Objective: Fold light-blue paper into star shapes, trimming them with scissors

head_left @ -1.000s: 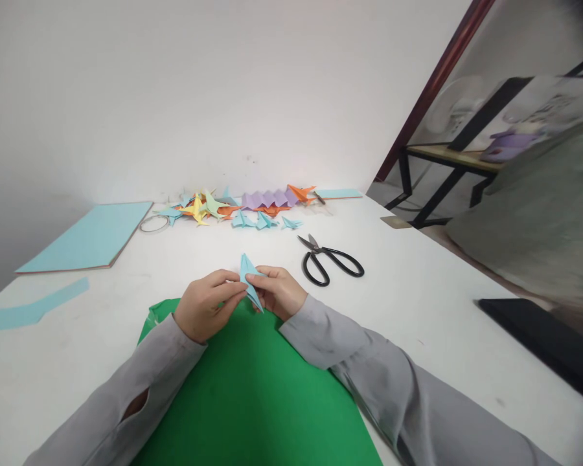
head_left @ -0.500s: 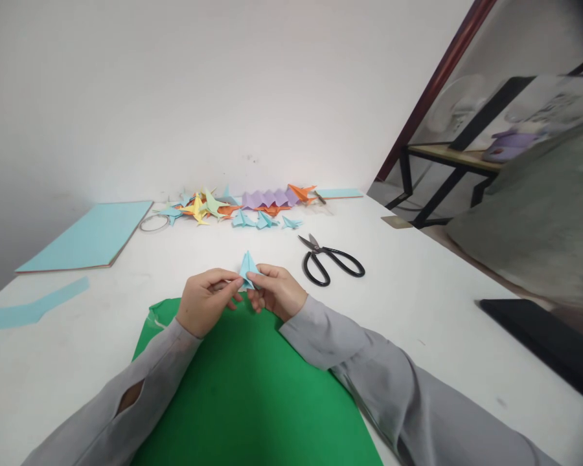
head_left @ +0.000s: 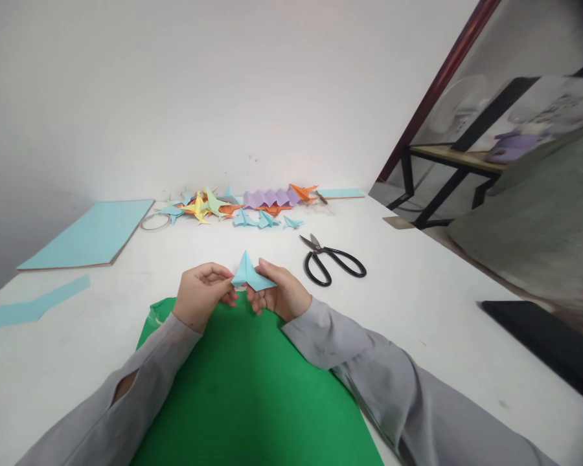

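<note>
Above the top edge of a green mat, both of my hands hold a small light blue folded paper figure. It has a pointed top and a flap spread out to each side. My left hand pinches the tip of its left flap between thumb and fingers. My right hand cradles the right side, with curled fingers below and the thumb behind the right flap. Right of the hands lie black-handled scissors, blades parted and pointing away.
Along the wall lie colourful folded paper figures, a pleated purple paper and several small blue figures. Blue paper sheets, a wire ring and a blue paper strip are at left. A black flat object lies far right.
The figure's flaps have spread out sideways, where before it was narrow and pressed between both hands. My right thumb has lifted off its front; my left hand has shifted slightly left.
</note>
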`<state>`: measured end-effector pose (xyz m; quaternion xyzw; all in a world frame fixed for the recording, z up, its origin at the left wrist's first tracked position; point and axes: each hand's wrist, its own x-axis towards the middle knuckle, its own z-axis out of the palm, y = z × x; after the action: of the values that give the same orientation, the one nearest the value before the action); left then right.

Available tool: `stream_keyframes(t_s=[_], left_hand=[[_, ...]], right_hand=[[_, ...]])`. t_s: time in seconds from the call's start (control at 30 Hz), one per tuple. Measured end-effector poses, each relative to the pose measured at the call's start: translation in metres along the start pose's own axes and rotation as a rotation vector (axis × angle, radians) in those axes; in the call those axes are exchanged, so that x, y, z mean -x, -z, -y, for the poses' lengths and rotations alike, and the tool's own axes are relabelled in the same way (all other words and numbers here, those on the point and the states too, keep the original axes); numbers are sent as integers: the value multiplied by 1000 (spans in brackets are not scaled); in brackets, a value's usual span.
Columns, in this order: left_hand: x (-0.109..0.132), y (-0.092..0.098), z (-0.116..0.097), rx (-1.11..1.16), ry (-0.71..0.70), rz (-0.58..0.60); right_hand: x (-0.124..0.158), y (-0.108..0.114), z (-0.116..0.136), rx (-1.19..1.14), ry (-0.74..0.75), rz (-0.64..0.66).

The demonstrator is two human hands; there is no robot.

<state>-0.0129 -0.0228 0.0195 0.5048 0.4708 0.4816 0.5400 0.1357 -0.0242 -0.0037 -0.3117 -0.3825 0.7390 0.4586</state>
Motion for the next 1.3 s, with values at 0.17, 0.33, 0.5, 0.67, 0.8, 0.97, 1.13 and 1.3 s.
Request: stream_keyframes(t_s=[0.17,0.33,0.5,0.67,0.8,0.97,1.13,1.3], left_hand=[[2,0,-1,-136,-144,-3],[6,0,0,-231,-248,26],[6,1,2,-245,-274,17],[4,0,-1,-197,-224,-8],[3,0,-2,-172,-219,-11],[5,-2,-4,-186,-223,-16],[5,-2,-4,-145,-202,-1],[4,-2,-1,-115,-157,26]], right_hand=[[0,0,0,-25,30,-50],[-1,0,-3,12,77,-65],[0,1,-3,82,108,-62],[2,1,-2,140,114,-44],[1,0,-4,161,134,-54],[0,0,-5,167,139,-93],[-1,-1,-5,169,127,-106],[0,-2,-4,164,106,-111]])
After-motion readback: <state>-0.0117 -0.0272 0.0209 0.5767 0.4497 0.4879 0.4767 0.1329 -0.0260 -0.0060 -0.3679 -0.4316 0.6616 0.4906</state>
